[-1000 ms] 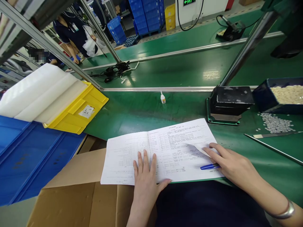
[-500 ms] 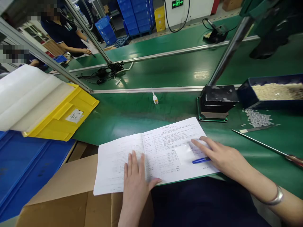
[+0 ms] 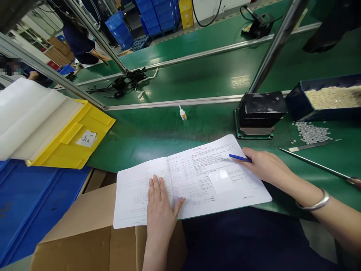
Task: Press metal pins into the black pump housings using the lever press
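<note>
An open booklet of printed forms [image 3: 194, 177] lies at the near edge of the green bench, partly over a cardboard box [image 3: 93, 233]. My left hand [image 3: 159, 205] lies flat on its left page near the fold, fingers stretched out. My right hand [image 3: 266, 165] is closed around a blue pen [image 3: 239, 158], whose tip rests on the upper part of the right page. A small clear rectangle [image 3: 221, 178] lies on the right page below the pen. A silver bangle sits on my right wrist.
A black block on a green base [image 3: 258, 113] stands behind the booklet. To its right are a dark bin of pale small parts [image 3: 327, 99], loose silver discs [image 3: 311, 131] and a long metal rod [image 3: 316, 163]. A small glue bottle [image 3: 182, 113], a yellow bin [image 3: 76, 137] and blue trays [image 3: 31, 199] are at left.
My right hand has moved up the right page with the pen, from the lower part to the upper lines. The clear rectangle now lies uncovered. My left hand has stayed flat on the booklet.
</note>
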